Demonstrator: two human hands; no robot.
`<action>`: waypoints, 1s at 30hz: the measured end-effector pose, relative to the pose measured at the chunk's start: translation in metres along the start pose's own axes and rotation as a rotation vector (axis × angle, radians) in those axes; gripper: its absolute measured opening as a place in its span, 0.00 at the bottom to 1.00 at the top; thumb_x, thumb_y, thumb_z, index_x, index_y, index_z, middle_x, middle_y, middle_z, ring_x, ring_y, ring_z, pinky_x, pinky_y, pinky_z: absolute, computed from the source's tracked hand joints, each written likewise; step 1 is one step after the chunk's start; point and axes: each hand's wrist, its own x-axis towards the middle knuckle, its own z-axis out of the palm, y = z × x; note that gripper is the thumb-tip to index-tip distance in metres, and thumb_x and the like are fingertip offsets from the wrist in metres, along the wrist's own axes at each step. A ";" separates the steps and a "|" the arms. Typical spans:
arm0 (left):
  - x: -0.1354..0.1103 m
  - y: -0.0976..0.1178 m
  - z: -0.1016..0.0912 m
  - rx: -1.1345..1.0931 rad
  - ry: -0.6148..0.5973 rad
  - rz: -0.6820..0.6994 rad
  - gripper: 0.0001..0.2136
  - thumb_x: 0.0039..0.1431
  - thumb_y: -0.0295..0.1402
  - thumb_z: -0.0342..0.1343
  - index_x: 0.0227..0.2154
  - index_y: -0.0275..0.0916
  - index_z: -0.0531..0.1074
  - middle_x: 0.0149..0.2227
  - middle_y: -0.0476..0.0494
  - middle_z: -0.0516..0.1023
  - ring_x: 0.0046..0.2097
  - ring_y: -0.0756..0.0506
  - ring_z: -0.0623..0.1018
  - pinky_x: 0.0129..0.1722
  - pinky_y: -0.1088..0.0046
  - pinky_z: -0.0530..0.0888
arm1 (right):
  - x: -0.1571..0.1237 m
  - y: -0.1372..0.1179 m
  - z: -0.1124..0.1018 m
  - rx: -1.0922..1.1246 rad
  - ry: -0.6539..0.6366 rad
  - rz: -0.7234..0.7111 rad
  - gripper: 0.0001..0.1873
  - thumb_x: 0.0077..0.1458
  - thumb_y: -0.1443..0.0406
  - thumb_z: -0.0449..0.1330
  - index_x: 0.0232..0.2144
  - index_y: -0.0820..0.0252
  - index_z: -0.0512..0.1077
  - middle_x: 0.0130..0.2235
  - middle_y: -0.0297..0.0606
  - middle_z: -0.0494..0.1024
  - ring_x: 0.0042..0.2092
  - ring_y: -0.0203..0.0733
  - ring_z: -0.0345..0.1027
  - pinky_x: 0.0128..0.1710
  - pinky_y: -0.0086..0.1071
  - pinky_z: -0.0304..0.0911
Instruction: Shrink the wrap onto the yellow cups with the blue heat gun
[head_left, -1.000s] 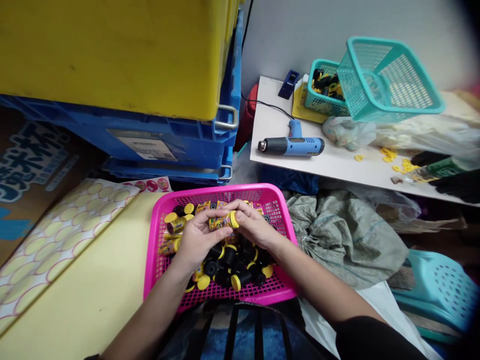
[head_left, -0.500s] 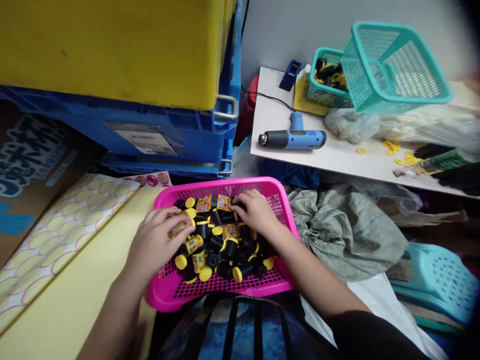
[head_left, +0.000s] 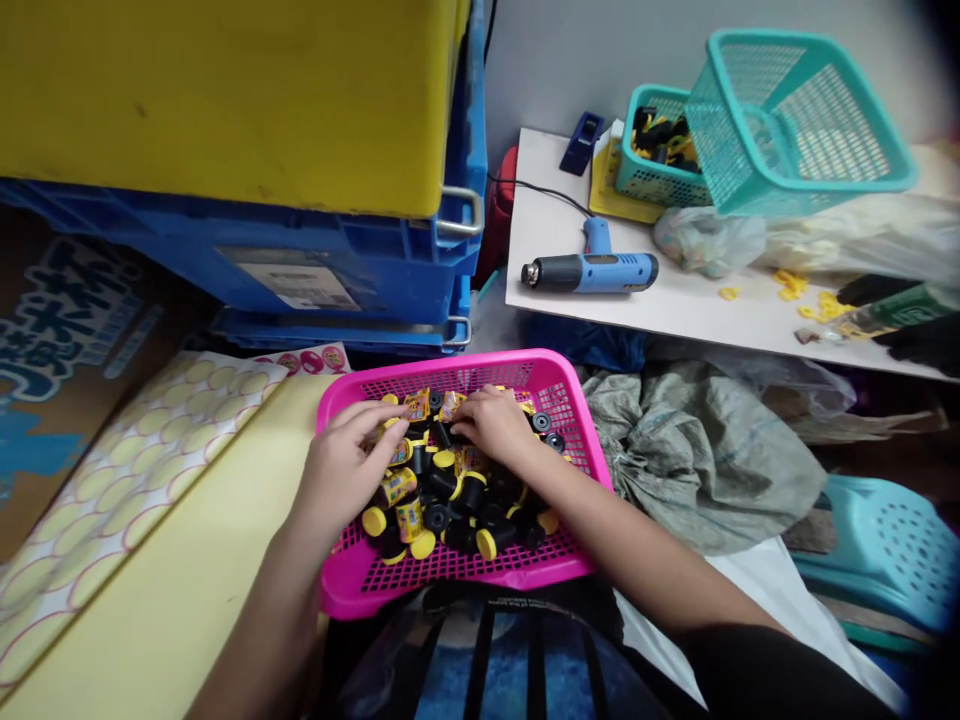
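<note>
A pink mesh basket (head_left: 330, 590) rests at my lap, filled with small black canisters (head_left: 471, 492) with yellow lids. Some carry orange-yellow printed labels, such as the labelled canister (head_left: 410, 520) near the front. Over the left side of the pile, my left hand (head_left: 346, 458) has its thumb apart from its lightly bent fingers, beside a labelled piece. My right hand (head_left: 496, 425) reaches into the back middle with its fingers curled down among the canisters. Its fingertips are partly hidden, and I cannot make out what they grip.
Stacked blue and yellow crates (head_left: 300, 250) stand back left. A white table (head_left: 555, 225) holds a blue heat gun (head_left: 592, 272) and teal baskets (head_left: 795, 190). A grey sack (head_left: 697, 450) and a light-blue stool (head_left: 885, 550) are on the right; sticker sheets (head_left: 150, 450) lie left.
The camera view has shifted slightly. My right hand has moved left and curled more over the pile, uncovering canisters at the basket's right. My left thumb has drawn closer to its fingers.
</note>
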 end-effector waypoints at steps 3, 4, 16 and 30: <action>0.002 0.009 0.007 -0.120 0.029 -0.094 0.11 0.58 0.43 0.57 0.36 0.44 0.80 0.38 0.46 0.82 0.39 0.44 0.80 0.40 0.69 0.76 | -0.003 0.004 -0.007 0.030 0.003 -0.052 0.13 0.61 0.56 0.55 0.45 0.45 0.76 0.47 0.35 0.73 0.49 0.34 0.57 0.53 0.34 0.47; 0.003 0.011 0.010 -0.172 0.042 -0.142 0.11 0.57 0.43 0.58 0.34 0.43 0.80 0.37 0.46 0.82 0.37 0.44 0.80 0.38 0.69 0.76 | -0.006 0.004 -0.011 0.037 0.027 -0.058 0.14 0.63 0.56 0.53 0.47 0.42 0.75 0.49 0.34 0.72 0.51 0.34 0.57 0.55 0.35 0.47; 0.014 0.041 0.041 -0.896 0.126 -0.407 0.21 0.42 0.35 0.70 0.40 0.37 0.73 0.28 0.53 0.75 0.31 0.52 0.76 0.33 0.78 0.73 | -0.026 -0.008 -0.019 0.803 0.301 -0.137 0.33 0.61 0.43 0.46 0.45 0.64 0.73 0.46 0.41 0.72 0.48 0.31 0.64 0.53 0.28 0.60; 0.018 0.027 0.034 -0.629 0.211 -0.482 0.17 0.45 0.42 0.68 0.37 0.38 0.81 0.29 0.46 0.82 0.27 0.49 0.79 0.25 0.77 0.74 | -0.016 -0.001 -0.014 0.333 -0.018 -0.189 0.16 0.61 0.59 0.53 0.37 0.67 0.73 0.39 0.41 0.71 0.43 0.30 0.58 0.52 0.28 0.55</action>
